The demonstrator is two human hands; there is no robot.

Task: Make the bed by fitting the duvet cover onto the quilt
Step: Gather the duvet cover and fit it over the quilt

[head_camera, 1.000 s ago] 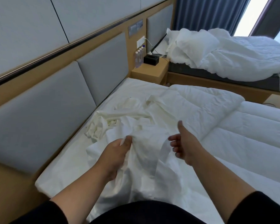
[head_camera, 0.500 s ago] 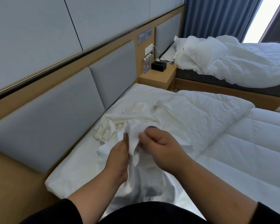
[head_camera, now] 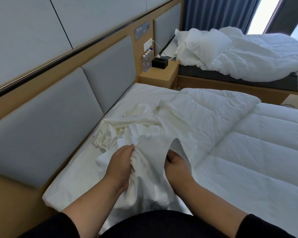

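Observation:
A crumpled white duvet cover lies bunched near the head of the near bed, partly over the white quilt that spreads to the right. My left hand grips a gathered fold of the cover. My right hand holds the same cloth from the other side, its fingers tucked under a flap and partly hidden. A band of fabric stretches between both hands.
A grey padded headboard runs along the left. A wooden nightstand holds water bottles and a black tissue box. A second unmade bed stands behind, before blue curtains.
My right hand came in from open air and took hold of the cover beside my left hand. Both hands then spread apart, stretching the cloth between them.

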